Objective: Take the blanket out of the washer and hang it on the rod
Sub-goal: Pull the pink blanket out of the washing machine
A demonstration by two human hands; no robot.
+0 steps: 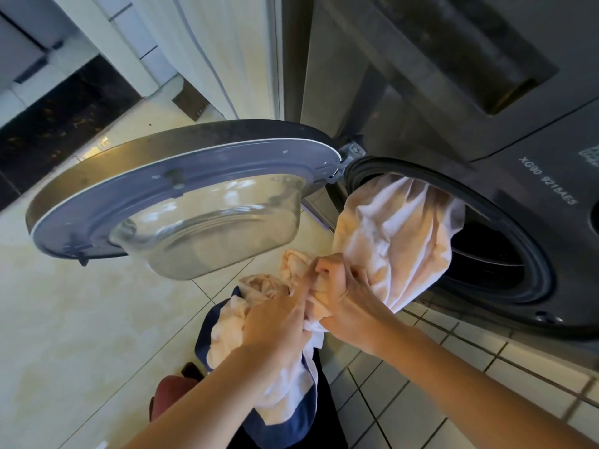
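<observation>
Head view, looking down at the front of a dark grey washer [486, 102]. Washer door [181, 196] swung fully open to the left, hinged at the drum opening's upper left; its clear glass bowl faces the camera. Model lettering printed on the front panel above the opening, right side.

Blanket [395, 234]: pale, white to peach, damp-looking folds. Partly out of the washer. One bulk of it hangs from the top of the drum opening [486, 254] and drapes over the rubber door seal [534, 273] at the opening's lower left edge. The rest runs down and left, out of the drum, through both hands, and bunches below them, with a dark blue border showing at the lower folds. Dark drum interior visible behind the hanging cloth on the right.

Left hand [275, 322]: closed, fingers curled into a bunch of the blanket just below the door's lower rim. Right hand [343, 299]: closed in a fist on the blanket, touching the left hand, just in front of the drum opening's lower left. Both forearms bare, entering from the bottom edge.

Floor [81, 319]: pale cream tile under the door; smaller white tiles with dark grout along the washer's base at right. A dark red object [171, 393] sits on the floor near the bottom edge, left of the left forearm; cannot tell what it is.
</observation>
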